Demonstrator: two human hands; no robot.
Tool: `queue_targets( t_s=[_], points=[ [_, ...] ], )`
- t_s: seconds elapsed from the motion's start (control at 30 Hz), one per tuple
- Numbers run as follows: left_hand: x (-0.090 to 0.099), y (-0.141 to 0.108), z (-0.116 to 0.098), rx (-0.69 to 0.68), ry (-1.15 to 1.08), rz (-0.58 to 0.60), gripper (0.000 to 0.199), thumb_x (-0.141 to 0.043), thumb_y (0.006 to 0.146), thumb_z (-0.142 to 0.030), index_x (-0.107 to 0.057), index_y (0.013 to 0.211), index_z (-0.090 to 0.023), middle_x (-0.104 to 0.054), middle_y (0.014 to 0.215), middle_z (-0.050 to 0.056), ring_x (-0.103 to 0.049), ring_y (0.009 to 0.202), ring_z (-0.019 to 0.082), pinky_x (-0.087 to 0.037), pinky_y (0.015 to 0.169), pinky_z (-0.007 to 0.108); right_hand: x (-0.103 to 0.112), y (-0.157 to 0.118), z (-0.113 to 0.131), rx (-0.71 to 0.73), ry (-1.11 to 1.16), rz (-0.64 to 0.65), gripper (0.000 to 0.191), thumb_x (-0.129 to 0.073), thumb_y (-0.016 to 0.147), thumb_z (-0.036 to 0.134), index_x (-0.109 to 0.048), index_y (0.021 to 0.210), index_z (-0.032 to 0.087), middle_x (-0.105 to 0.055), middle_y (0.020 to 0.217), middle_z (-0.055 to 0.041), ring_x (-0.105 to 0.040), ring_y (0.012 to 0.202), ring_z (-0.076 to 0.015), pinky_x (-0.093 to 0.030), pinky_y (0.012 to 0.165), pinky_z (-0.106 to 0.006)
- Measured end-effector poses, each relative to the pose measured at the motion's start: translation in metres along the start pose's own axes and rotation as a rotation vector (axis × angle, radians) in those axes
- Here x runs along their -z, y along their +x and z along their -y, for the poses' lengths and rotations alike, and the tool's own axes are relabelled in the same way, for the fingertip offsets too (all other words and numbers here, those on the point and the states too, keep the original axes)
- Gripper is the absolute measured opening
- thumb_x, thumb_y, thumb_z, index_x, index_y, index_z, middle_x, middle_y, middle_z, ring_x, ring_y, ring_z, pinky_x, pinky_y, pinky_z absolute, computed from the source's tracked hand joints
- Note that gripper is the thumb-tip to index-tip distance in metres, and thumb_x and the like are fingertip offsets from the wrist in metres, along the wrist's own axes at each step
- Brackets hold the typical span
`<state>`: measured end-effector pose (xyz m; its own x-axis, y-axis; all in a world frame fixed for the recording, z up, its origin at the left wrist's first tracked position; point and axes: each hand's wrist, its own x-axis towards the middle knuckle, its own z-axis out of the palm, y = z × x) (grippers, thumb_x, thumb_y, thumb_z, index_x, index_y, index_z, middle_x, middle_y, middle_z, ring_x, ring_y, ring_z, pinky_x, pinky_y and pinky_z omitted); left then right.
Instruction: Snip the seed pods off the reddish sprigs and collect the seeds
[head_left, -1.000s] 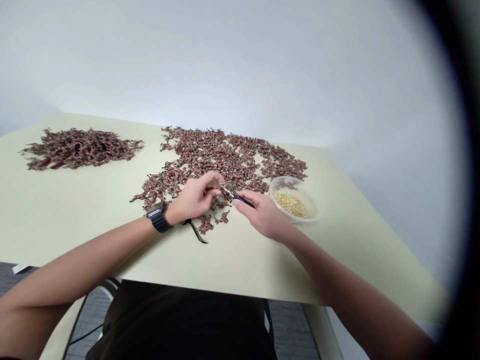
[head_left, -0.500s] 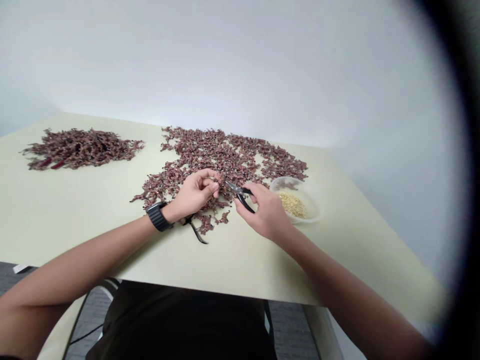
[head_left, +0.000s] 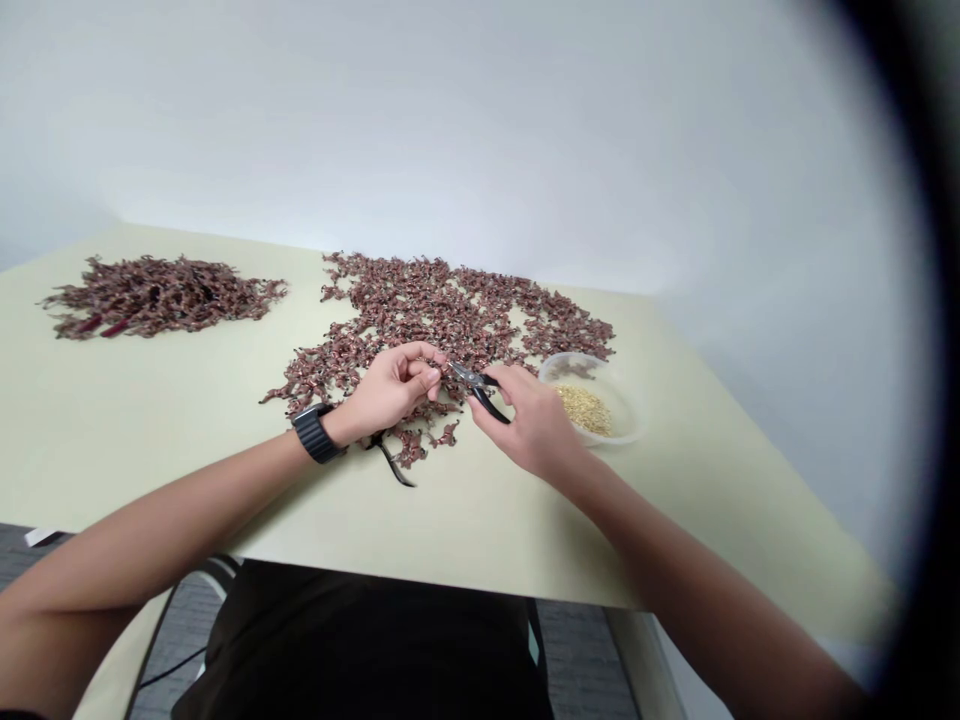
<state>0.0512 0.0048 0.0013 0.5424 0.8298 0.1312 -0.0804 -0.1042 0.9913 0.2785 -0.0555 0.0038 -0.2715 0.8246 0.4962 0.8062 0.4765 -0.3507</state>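
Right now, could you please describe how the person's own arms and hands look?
The left arm and right arm are bare, without sleeves or gloves. A black wristwatch on a black link band circles the left wrist; the right hand wears nothing.

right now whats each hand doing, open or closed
Left hand: closed, fingertips pinching something too small to tell.
Right hand: closed, holding black-handled pliers.

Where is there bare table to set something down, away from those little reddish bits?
Bare tabletop lies below the left heap and left of the wide spread; more lies right of the clear bowl. It's crowded in the spread, around the left hand, right hand and pliers.
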Motion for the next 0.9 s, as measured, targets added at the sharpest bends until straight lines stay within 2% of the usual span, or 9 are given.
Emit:
queue_targets(
  t_s=[0.37,0.53,0.63,0.77,0.9],
  points=[
    [-0.004,-0.003,-0.003,0.021,-0.073,0.002,0.038,-0.072,0.09,-0.046,-0.057,0.109,-0.016,-0.062,0.068,-0.002,-0.036,0.042,0.004,-0.027,0.037,0.017,-0.002,-0.002,0.002,-0.022,0.024,0.016,0.026,-0.056,0.096,0.037,-0.061,0.115,0.02,-0.066,0.097,-0.0099,-0.061,0.084,-0.0225,-0.044,0.071,-0.033],
    [-0.004,-0.004,-0.002,0.06,-0.121,0.012,0.038,-0.071,0.09,-0.046,-0.056,0.109,-0.017,-0.06,0.07,-0.002,-0.031,0.042,0.003,-0.023,0.036,0.017,-0.002,-0.002,0.002,-0.027,0.007,0.005,0.028,-0.057,0.095,0.038,-0.061,0.116,0.02,-0.065,0.097,-0.0103,-0.059,0.082,-0.0224,-0.043,0.071,-0.033],
    [-0.006,-0.005,0.001,0.044,-0.104,-0.005,0.04,-0.07,0.09,-0.048,-0.053,0.112,-0.019,-0.061,0.071,-0.003,-0.032,0.041,0.003,-0.024,0.037,0.017,0.0,0.0,0.005,-0.049,0.056,0.015,0.022,-0.057,0.094,0.037,-0.062,0.108,0.02,-0.062,0.086,-0.0066,-0.056,0.076,-0.0203,-0.041,0.067,-0.032],
    [-0.012,-0.007,0.006,-0.065,0.064,-0.083,0.039,-0.067,0.093,-0.046,-0.05,0.116,-0.019,-0.064,0.072,-0.001,-0.043,0.045,0.005,-0.034,0.043,0.018,-0.001,0.001,0.012,-0.222,0.249,0.108,0.021,-0.058,0.094,0.042,-0.062,0.093,0.022,-0.049,0.067,0.0016,-0.046,0.062,-0.015,-0.035,0.058,-0.029],
    [-0.01,-0.01,0.01,-0.248,0.482,-0.198,0.029,-0.06,0.096,-0.031,-0.049,0.121,-0.019,-0.069,0.081,0.002,-0.062,0.065,0.012,-0.047,0.062,0.021,-0.002,0.002,0.021,-0.428,0.679,0.236,0.027,-0.057,0.095,0.049,-0.06,0.089,0.022,-0.044,0.071,0.0025,-0.039,0.061,-0.0121,-0.031,0.052,-0.025]
  ],
)
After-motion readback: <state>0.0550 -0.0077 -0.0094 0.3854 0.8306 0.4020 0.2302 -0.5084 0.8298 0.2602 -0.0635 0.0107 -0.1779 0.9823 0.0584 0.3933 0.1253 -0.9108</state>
